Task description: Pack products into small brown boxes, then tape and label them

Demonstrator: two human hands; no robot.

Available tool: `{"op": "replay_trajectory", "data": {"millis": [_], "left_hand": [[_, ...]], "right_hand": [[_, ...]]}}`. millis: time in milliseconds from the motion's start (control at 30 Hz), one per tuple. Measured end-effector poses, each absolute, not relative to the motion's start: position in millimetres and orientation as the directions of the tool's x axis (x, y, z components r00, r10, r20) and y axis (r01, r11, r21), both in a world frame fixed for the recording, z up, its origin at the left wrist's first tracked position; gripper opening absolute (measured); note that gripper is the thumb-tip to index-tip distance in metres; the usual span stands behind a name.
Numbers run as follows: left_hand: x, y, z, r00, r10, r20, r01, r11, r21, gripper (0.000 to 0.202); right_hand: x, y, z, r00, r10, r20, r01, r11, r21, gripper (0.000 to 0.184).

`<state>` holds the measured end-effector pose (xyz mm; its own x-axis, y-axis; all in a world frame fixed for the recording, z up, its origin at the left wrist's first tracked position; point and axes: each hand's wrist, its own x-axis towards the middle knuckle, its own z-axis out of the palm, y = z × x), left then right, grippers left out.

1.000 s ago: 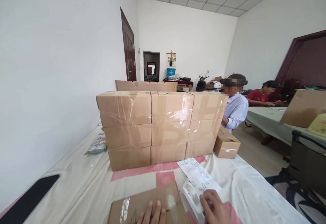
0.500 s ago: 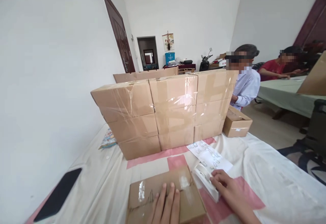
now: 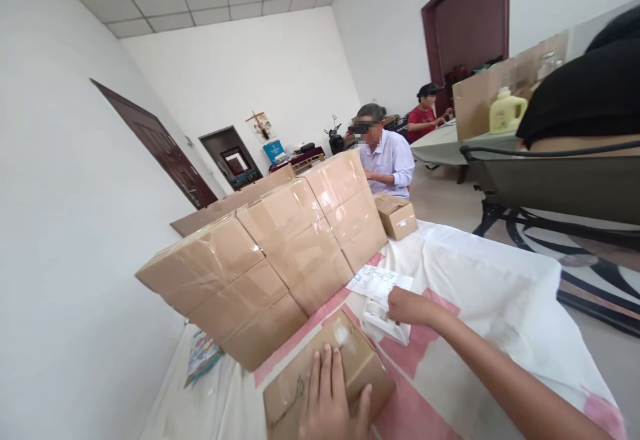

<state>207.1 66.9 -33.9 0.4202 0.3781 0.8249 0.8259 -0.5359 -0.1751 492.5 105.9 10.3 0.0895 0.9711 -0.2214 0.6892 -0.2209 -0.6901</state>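
Note:
A taped cardboard box (image 3: 300,387) lies before me at the bottom of the view. My left hand (image 3: 327,393) rests flat on its top, fingers stretched out and thumb apart. To the right of the box stands a white tape dispenser (image 3: 373,317) with a roll in it. My right hand (image 3: 407,307) is curled closed at the dispenser's right side; its fingertips are hidden, so what they pinch does not show. Just behind the dispenser lies a white sheet with printed marks (image 3: 375,283).
Stacked, taped cardboard boxes (image 3: 285,240) form a wall behind the work area. A smaller box (image 3: 397,217) sits at its right end. A colourful packet (image 3: 203,357) lies at left on the cloth-covered table (image 3: 495,293). A person in a pale shirt (image 3: 387,160) sits beyond.
The view has swung right and tilted, bringing a yellow jug and a folding chair into sight. My right hand has curled more tightly over the dispenser; my left hand stays on the box.

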Motion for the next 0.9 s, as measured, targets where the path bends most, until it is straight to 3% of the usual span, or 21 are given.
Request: {"op": "replay_trajectory", "data": {"millis": [200, 500, 667, 733, 900], "left_hand": [[220.6, 69.9, -20.6, 0.492, 0.371, 0.788, 0.824, -0.491, -0.283, 0.056], [242.1, 62.4, 4.5, 0.484, 0.459, 0.745, 0.851, -0.443, -0.281, 0.045], [250.0, 59.2, 9.0, 0.448, 0.586, 0.675, 0.865, -0.475, -0.162, 0.052], [247.9, 59.0, 6.3, 0.401, 0.649, 0.647, 0.871, -0.489, -0.051, 0.058], [237.7, 60.1, 9.6, 0.373, 0.791, 0.484, 0.828, -0.520, 0.211, 0.056]], "right_hand": [[484.5, 110.8, 13.7, 0.087, 0.936, -0.341, 0.622, -0.318, -0.715, 0.012], [487.1, 103.4, -3.5, 0.095, 0.923, -0.372, 0.432, -0.375, -0.820, 0.021], [489.0, 97.2, -8.5, 0.140, 0.899, -0.415, 0.438, -0.432, -0.788, 0.030], [488.1, 95.3, -7.9, 0.148, 0.892, -0.427, 0.436, -0.446, -0.781, 0.031], [483.9, 94.9, -0.2, 0.205, 0.923, -0.324, 0.258, -0.371, -0.892, 0.035]]}}
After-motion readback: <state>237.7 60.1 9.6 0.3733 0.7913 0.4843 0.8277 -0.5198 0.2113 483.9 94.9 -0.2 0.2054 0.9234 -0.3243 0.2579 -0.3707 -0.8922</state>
